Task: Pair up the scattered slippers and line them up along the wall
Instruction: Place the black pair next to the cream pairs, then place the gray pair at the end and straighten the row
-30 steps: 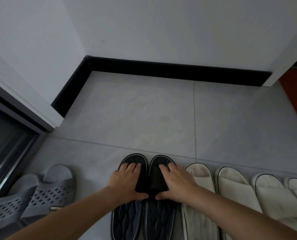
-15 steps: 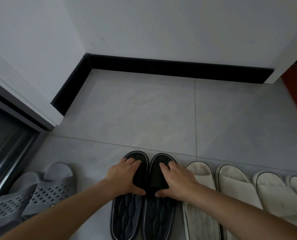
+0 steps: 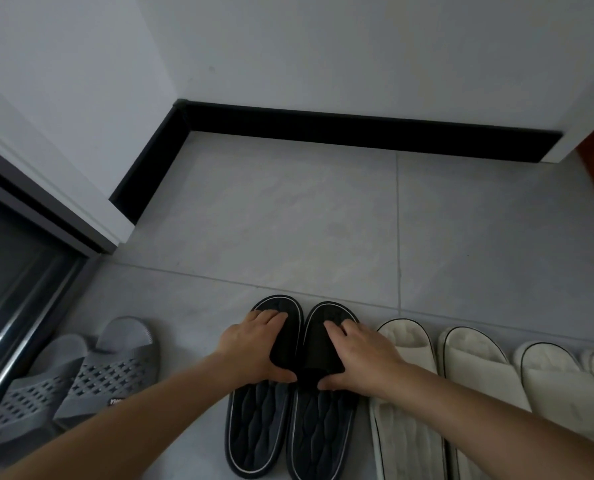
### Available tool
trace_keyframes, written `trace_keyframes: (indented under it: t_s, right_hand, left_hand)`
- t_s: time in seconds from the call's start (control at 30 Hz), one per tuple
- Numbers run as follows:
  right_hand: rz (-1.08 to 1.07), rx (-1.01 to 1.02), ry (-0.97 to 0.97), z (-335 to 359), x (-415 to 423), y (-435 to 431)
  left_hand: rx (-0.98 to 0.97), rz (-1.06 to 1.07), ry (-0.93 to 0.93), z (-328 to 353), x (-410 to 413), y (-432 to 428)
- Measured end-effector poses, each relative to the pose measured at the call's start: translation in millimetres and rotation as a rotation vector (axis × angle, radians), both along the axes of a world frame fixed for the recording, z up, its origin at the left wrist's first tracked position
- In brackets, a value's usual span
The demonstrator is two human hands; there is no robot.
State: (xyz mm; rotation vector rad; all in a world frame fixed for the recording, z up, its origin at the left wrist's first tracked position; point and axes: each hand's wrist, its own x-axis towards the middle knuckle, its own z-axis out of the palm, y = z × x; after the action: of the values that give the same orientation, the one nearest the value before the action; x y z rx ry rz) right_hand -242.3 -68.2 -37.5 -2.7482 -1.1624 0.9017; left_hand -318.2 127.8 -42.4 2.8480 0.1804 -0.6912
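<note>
The left hand [image 3: 254, 344] grips the strap of the left dark slipper [image 3: 257, 434], and the right hand [image 3: 361, 358] grips the strap of the right dark slipper [image 3: 320, 441]. The pair lies side by side on the tiled floor [image 3: 288, 220]. Cream slippers [image 3: 406, 341] lie just to the right, grey slippers [image 3: 112, 379] to the left.

Very little has changed. The left hand [image 3: 254, 351] and right hand [image 3: 365, 358], each gripping a strap, have slid the left black slipper [image 3: 257, 424] and right black slipper [image 3: 320, 431] a touch forward toward the black skirting [image 3: 358, 129]. Their toes now lie closer to the floor's grout line [image 3: 219, 279] and further ahead of the nearest cream slipper [image 3: 406, 341] than a second ago. The left one's toe leads the right's slightly more. The head camera has also tipped, so everything sits a little higher in view
</note>
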Motion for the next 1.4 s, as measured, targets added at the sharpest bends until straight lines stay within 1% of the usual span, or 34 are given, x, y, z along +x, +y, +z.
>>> trace_keyframes:
  t_s: [0.2, 0.33, 0.47, 0.57, 0.63, 0.7, 0.9, 1.0, 1.1, 1.2, 1.3, 1.4]
  right_hand:
    - [0.009, -0.025, -0.013, 3.0, -3.8, 1.9]
    - [0.0, -0.029, -0.013, 4.7, -8.0, 4.8]
    - [0.015, -0.008, 0.078, 10.1, -0.9, -6.1]
    - [0.075, -0.136, 0.099, 16.7, 14.0, -38.3]
    - [0.105, -0.244, 0.066, 16.7, 19.5, -66.3]
    - [0.116, -0.284, 0.015, 14.9, 18.0, -82.8]
    - [0.09, -0.238, -0.094, 7.0, 14.2, -87.2]
    - [0.079, -0.251, -0.102, 5.5, 10.3, -85.2]
    - [0.087, -0.246, -0.087, 12.8, 10.9, -75.4]
    - [0.109, -0.161, -0.041, 27.9, 8.7, -45.7]
    - [0.125, -0.006, 0.004, 37.7, -4.6, -2.5]
    - [0.2, 0.074, 0.062, 39.5, -21.8, 41.6]
  left_hand:
    - [0.018, 0.004, 0.012, -1.6, -5.0, -6.7]
    - [0.027, 0.023, -0.013, -2.5, -5.0, -11.9]
    - [0.031, 0.036, -0.011, -3.1, -5.7, -13.6]
    - [0.035, 0.031, -0.009, -3.9, -7.7, -10.9]
    - [0.038, 0.03, 0.001, -3.9, -6.8, -10.0]
    - [0.033, 0.044, 0.012, -2.4, -4.6, -11.1]
    - [0.025, 0.064, 0.019, 0.9, 1.0, -15.5]
    - [0.009, 0.052, 0.039, 1.3, 2.1, -15.8]
    - [-0.064, 0.029, 0.087, 3.4, 0.2, -11.0]
    - [-0.112, 0.059, 0.068, 11.1, -9.9, 10.9]
    - [-0.049, 0.109, 0.005, 20.5, -29.8, 48.0]
    - [0.031, 0.214, -0.022, 31.6, -61.8, 86.4]
